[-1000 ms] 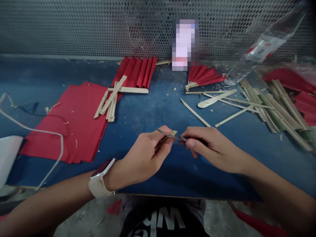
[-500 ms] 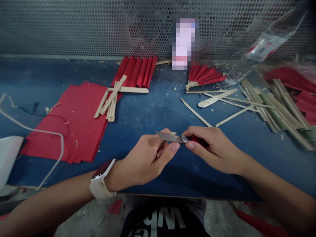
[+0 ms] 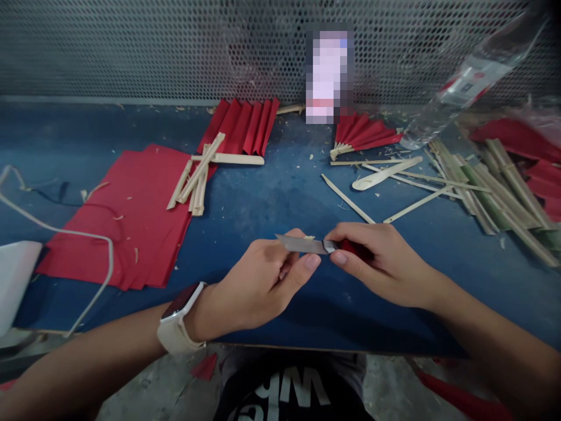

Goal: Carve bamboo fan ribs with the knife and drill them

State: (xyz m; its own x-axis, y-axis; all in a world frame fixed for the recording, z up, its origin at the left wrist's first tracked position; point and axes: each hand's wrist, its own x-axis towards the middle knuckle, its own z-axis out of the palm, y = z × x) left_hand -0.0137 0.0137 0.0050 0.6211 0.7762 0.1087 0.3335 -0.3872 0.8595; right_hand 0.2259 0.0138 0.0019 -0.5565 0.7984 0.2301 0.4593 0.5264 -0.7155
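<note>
My right hand is closed around the red handle of a knife, its blade pointing left. The blade lies across the fingers of my left hand, above the thumb. That hand is closed, pinching a thin bamboo strip; only its pale end shows behind the blade, the rest being hidden. Beyond my hands lie a loose bamboo strip and a rounded flat bamboo stick. A small red folded fan with bamboo ribs rests farther back.
Red paper sheets and a bundle of bamboo sticks lie at left, near pleated red paper. A white cable crosses the sheets. At right are a plastic bottle and split bamboo pieces. A metal mesh stands behind.
Hardly anything differs. The knife and my right hand have shifted very slightly; my left hand keeps its place and grip.
</note>
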